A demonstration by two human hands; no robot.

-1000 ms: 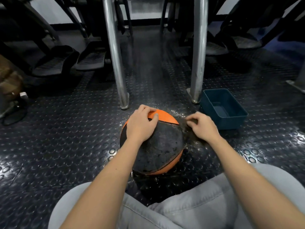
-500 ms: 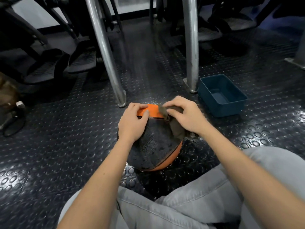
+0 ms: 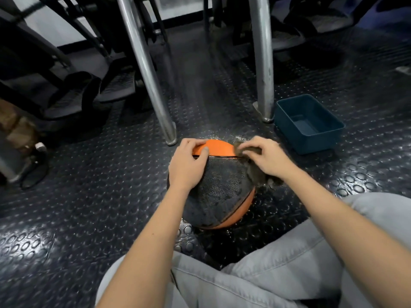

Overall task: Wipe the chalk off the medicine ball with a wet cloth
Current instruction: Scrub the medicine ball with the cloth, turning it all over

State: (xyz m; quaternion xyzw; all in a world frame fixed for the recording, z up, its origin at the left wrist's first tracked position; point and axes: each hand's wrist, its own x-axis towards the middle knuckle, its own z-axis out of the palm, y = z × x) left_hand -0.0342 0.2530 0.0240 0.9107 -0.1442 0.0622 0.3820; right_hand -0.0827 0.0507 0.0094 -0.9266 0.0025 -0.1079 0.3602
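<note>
The ball [image 3: 222,192] sits on the studded rubber floor [image 3: 89,196] between my knees. It is round, with a rough black panel and smooth orange ones. I judge it heavy and dense, unlikely to roll far but slick where wet, so I steady it from the top. My left hand [image 3: 186,167] cups it, fingers [image 3: 191,144] curled over the far side. My right hand [image 3: 266,158] pinches the limp, soggy cloth [image 3: 264,180], bunched against the ball's upper right. A hard blue tub [image 3: 315,141] stands near.
</note>
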